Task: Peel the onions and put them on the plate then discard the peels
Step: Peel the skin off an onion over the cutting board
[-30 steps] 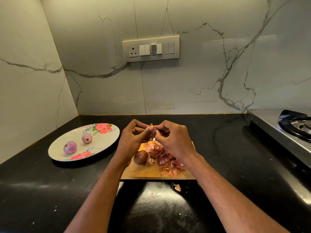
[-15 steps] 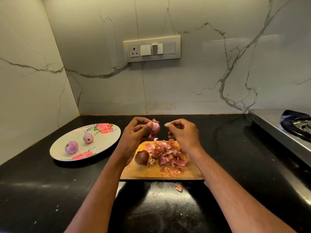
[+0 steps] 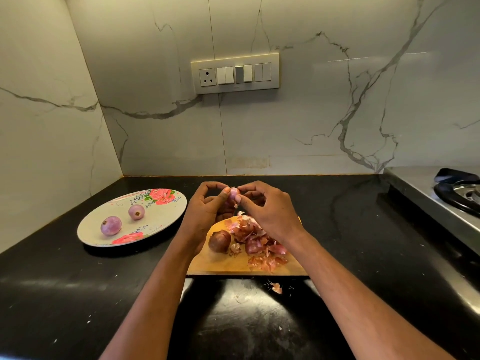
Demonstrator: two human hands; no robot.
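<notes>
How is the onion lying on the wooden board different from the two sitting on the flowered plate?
The onion on the cutting board still wears its dark brown, dry skin; the two onions on the plate are peeled, pale purple and smooth. It lies beside a heap of peels; they sit on the bare plate. All three are small, round and whole.

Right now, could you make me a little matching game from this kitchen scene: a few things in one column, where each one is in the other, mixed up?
Things:
1. two peeled onions
2. unpeeled brown onion
3. half-peeled onion
4. stray peel scrap

Places:
A. on the black counter, just in front of the board
B. held up between the left hand and right hand
C. on the flowered plate
D. on the wooden board, beside the peel pile

Pairs: 1-C, 2-D, 3-B, 4-A
</notes>
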